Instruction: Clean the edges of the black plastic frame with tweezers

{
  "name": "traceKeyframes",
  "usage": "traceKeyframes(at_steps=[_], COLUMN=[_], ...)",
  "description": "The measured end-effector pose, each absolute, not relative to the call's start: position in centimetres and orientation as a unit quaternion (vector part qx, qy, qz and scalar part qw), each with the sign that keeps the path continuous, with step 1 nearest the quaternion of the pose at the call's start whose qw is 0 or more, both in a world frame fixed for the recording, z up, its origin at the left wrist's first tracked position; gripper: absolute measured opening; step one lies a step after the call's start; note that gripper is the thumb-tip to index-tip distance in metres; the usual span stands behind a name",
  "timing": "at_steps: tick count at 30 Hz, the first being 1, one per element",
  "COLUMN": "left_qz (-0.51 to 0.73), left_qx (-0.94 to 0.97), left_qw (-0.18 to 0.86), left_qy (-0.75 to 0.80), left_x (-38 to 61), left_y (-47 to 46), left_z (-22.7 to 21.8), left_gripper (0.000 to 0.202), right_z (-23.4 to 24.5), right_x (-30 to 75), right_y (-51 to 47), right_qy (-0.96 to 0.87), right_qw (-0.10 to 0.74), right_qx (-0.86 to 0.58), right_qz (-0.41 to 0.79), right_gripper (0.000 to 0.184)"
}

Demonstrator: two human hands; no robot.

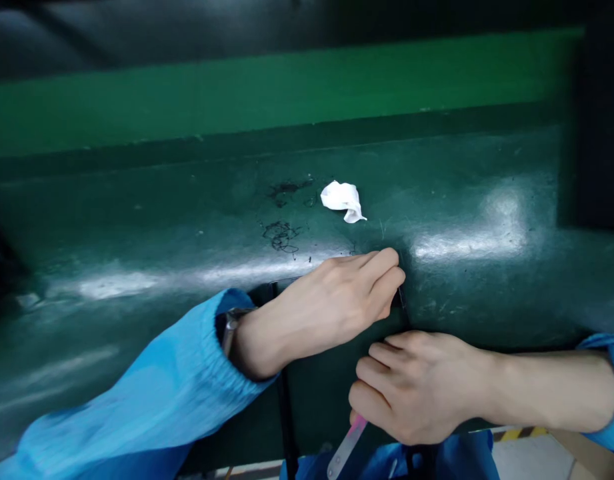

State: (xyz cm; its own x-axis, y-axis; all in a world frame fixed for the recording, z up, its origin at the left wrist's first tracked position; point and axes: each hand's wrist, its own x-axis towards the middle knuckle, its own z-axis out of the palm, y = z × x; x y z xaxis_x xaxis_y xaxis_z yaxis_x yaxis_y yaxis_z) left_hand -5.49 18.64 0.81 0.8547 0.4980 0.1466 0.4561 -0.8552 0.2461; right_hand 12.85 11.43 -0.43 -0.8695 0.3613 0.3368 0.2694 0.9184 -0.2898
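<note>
My left hand (344, 290) is closed at the far right corner of a thin black frame (285, 413), its fingers pressed together and their tips hidden. Whatever they pinch there cannot be made out. The frame lies flat, and green tabletop shows through its middle; its near end reaches the table's front edge. Just nearer to me, my right hand (419, 387) is closed around a slim tool with a pink and clear plastic handle (347, 445). The handle's end sticks out toward me, while the working end is hidden under the hand, beside the frame's right side.
A crumpled white tissue (343, 199) lies beyond my hands on the green table (467, 287). Tangled black thread-like scraps (283, 235) and dark smudges are left of it. A dark box-like object (601, 133) stands at the far right. A raised green ledge (287, 90) runs along the back.
</note>
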Motion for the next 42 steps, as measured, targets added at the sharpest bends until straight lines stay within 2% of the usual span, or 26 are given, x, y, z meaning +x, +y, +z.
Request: traceKeyframes(at_steps=[5,9,11,14,17,19,22,24,29,34,40,42], left_qz=[0.101,0.146,0.179,0.215,0.24,0.252,0.269,0.274,0.272,0.304,0.334,0.319], left_qx=[0.95,0.913,0.88,0.84,0.823,0.814,0.801,0.781,0.709,0.706,0.784,0.8], left_qw=[0.134,0.277,0.359,0.432,0.452,0.458,0.469,0.49,0.569,0.546,0.377,0.356], left_qy=[0.264,0.26,0.257,0.247,0.248,0.253,0.259,0.273,0.315,0.333,0.363,0.363], left_x=[-5.6,-5.8,-5.9,-5.9,-5.9,-5.9,-5.8,-5.8,-5.7,-5.5,-5.3,-5.2], left_y=[19.1,20.0,20.6,21.3,21.8,21.9,22.0,22.0,21.9,21.4,21.0,20.9], left_z=[1.2,1.6,1.5,1.4,1.2,1.0,0.9,0.9,1.2,1.0,0.6,0.6], left_gripper=[0.018,0.012,0.01,0.009,0.009,0.01,0.011,0.01,0.011,0.017,0.025,0.027], right_z=[-0.4,0.3,0.9,2.0,2.4,2.2,1.7,1.5,1.3,1.1,1.2,1.1], right_x=[13.0,13.3,13.7,14.6,15.5,15.9,16.3,16.5,16.6,16.4,16.3,16.4], right_y=[11.3,11.8,12.8,15.0,17.1,17.9,18.3,18.4,18.7,18.8,19.0,19.2], right_qy=[-0.961,-0.953,-0.915,-0.801,-0.789,-0.784,-0.799,-0.811,-0.825,-0.834,-0.824,-0.827], right_qw=[0.19,0.187,0.237,0.376,0.426,0.423,0.361,0.333,0.325,0.309,0.308,0.313], right_qx=[-0.162,-0.158,-0.186,-0.279,-0.339,-0.334,-0.338,-0.357,-0.375,-0.379,-0.406,-0.404], right_qz=[0.122,0.176,0.268,0.373,0.284,0.308,0.341,0.323,0.269,0.255,0.247,0.237], right_gripper=[0.024,0.029,0.033,0.037,0.041,0.04,0.036,0.036,0.039,0.038,0.039,0.04])
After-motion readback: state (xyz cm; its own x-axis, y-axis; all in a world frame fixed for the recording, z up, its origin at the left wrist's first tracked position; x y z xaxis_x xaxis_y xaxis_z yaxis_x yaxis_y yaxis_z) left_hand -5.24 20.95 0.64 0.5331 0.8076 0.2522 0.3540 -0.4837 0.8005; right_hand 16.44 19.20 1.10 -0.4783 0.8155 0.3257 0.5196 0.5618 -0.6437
